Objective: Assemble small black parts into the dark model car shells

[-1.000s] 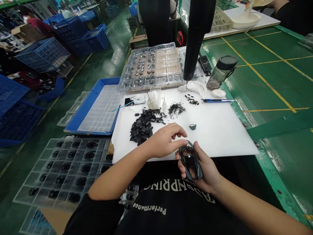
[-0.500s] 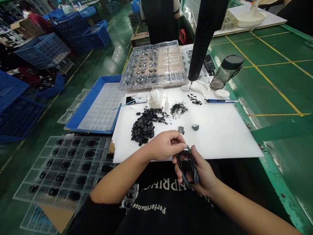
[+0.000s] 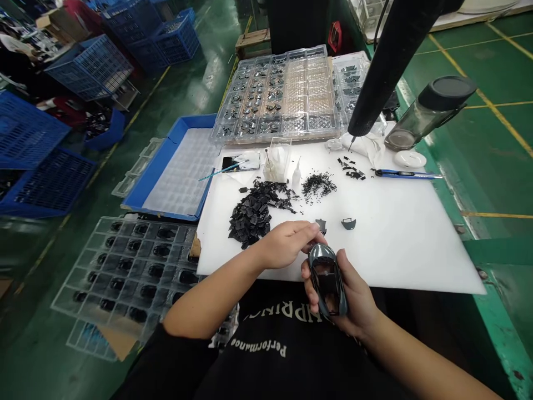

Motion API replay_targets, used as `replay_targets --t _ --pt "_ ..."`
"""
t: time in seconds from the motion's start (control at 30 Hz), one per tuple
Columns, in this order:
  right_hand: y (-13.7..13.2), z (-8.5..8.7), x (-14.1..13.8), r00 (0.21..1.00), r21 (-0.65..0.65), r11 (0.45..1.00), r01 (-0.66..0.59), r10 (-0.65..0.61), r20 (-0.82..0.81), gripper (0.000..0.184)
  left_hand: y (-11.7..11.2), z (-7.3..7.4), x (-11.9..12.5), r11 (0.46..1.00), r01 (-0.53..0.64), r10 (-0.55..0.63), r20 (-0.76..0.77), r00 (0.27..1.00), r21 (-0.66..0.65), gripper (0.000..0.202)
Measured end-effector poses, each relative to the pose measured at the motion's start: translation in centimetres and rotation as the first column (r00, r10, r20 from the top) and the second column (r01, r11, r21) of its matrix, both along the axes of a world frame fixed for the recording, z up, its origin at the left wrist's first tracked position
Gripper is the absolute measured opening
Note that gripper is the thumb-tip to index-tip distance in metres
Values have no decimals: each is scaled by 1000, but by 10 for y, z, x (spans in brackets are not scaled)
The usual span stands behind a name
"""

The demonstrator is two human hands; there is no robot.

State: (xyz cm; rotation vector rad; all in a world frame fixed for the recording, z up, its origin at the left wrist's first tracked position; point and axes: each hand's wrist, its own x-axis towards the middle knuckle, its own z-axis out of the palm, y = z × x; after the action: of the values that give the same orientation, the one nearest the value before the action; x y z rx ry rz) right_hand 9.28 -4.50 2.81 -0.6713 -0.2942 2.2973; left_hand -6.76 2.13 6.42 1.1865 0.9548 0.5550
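My right hand (image 3: 352,297) is wrapped round a dark grey toy car body (image 3: 327,279), held just over the near edge of the white board (image 3: 408,239). My left hand (image 3: 287,243) has its fingers curled, with the fingertips touching the front of the car body. A small black part (image 3: 321,225) lies on the board just beyond those fingertips, and a small grey part (image 3: 348,223) sits to its right. A heap of black plastic pieces (image 3: 254,211) is left of my left hand.
A smaller pile of tiny black bits (image 3: 318,184), a glue bottle (image 3: 296,176), a blue knife (image 3: 406,174) and a lidded jar (image 3: 428,111) stand farther back. Clear blister trays (image 3: 287,94) lie behind; another tray (image 3: 129,272) and a blue tray (image 3: 166,172) sit left. A black pole (image 3: 391,61) hangs overhead.
The view has tilted down and shifted. My left fingers curled from above the car body onto its front, uncovering the small black part on the board. My right hand keeps its hold.
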Motion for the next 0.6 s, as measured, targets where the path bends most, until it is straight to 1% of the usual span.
replay_targets --t 0.03,0.1,0.2,0.3,0.43,0.6 --pt "1 0 1 1000 -1 1000 -6 6 -4 50 1 0 0 1000 4 -4 0 1000 12 40" --pt "3 -2 3 998 -3 998 -57 57 -6 59 2 -1 -1 999 32 -32 11 999 14 35" --pt "5 -6 6 992 -12 992 -122 123 6 70 2 -3 -1 996 73 -73 6 997 -43 24" --pt "7 -9 8 993 -16 993 -117 117 31 70 1 -5 2 995 56 -60 -46 997 -84 21" --pt "8 -13 9 991 -27 993 -118 119 59 70 2 -6 6 998 25 -31 -116 993 -52 19" --pt "9 -14 9 990 -50 990 -129 131 54 71 2 -4 8 998 40 -48 -142 989 -57 15"
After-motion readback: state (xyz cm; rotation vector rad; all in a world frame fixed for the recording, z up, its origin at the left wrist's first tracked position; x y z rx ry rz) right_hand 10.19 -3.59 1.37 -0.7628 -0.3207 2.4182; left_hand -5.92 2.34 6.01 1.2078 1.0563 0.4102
